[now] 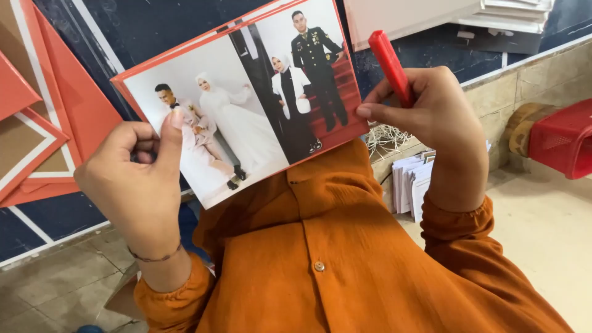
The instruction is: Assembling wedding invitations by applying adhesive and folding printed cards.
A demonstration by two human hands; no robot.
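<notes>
A red-edged board (pixel 246 92) with two photo prints of standing people on it is held up in front of my chest. My left hand (pixel 139 179) grips its left lower corner, the thumb pressed on the left print. My right hand (pixel 431 117) pinches the board's right edge with the thumb. A red marker-like tool (pixel 390 65) sticks up from the fingers of that same hand. My orange sleeves and shirt fill the lower frame.
Red and brown frame pieces (pixel 43 123) lean at the left over a dark blue surface. A stack of white cards (pixel 412 182) stands on the floor at right, with a red plastic basket (pixel 564 145) farther right. White panels (pixel 493 15) lie at the top right.
</notes>
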